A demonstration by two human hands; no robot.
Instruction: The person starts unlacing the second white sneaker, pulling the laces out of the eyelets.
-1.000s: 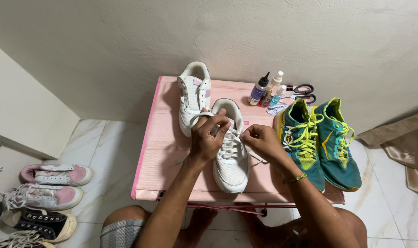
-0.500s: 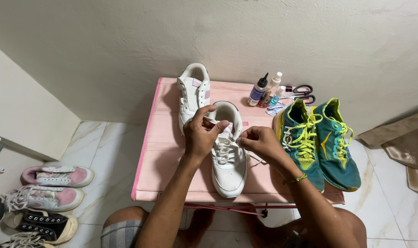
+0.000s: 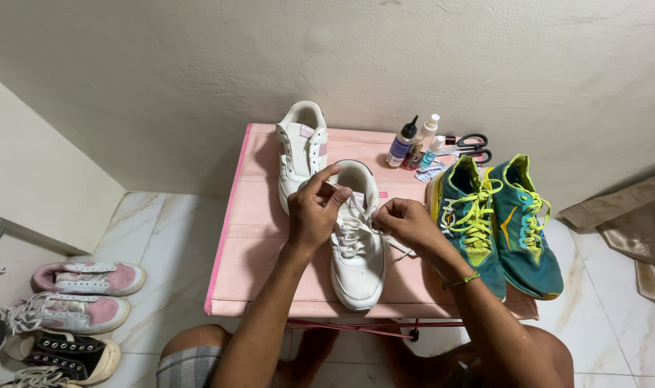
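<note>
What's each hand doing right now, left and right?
Left hand: fingers pinched shut on the white lace at the top of the near white sneaker.
Right hand: fingers closed on the same lace, right side.

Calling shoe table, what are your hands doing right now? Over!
Left hand grip pinching the lace by the white sneaker tongue. Right hand grip pinching a lace end. Second white sneaker and teal pair alongside, not blocking.

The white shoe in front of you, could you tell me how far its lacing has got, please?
Lower eyelets of the white shoe look laced. Left hand pinches near the tongue, and right hand pulls a lace at the top. No bow shows. The second white shoe lies untouched.
</note>
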